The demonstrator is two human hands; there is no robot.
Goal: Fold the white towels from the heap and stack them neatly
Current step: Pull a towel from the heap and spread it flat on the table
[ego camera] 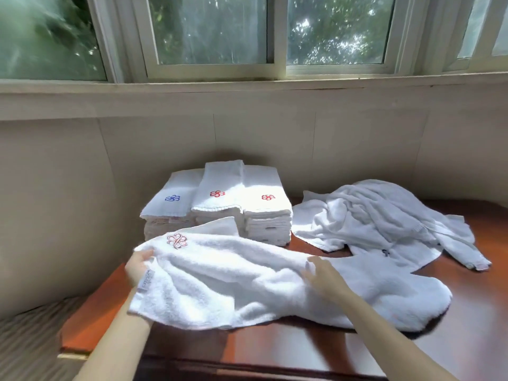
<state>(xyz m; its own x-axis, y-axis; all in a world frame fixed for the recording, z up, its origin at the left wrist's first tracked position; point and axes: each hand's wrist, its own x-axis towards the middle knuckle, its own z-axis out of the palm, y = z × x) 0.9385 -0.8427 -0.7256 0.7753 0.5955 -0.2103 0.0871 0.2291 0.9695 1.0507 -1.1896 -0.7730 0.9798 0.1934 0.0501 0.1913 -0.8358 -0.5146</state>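
White towel [233, 276] lies in front of the folded stack [220, 204]; left hand [138, 266] grips its end, right hand [320, 273] rests flat on it, fingers spread.

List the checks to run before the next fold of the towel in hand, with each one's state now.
1. Left hand grips the white terry towel with red emblem at its end: ok.
2. Right hand grips it too: not ok, lies flat on top.
3. Towel smoothed on the reddish wooden table: not ok, bunched.
4. Towel free of the heap of unfolded white towels: cannot tell.
5. Three stacks of folded white towels upright: ok.
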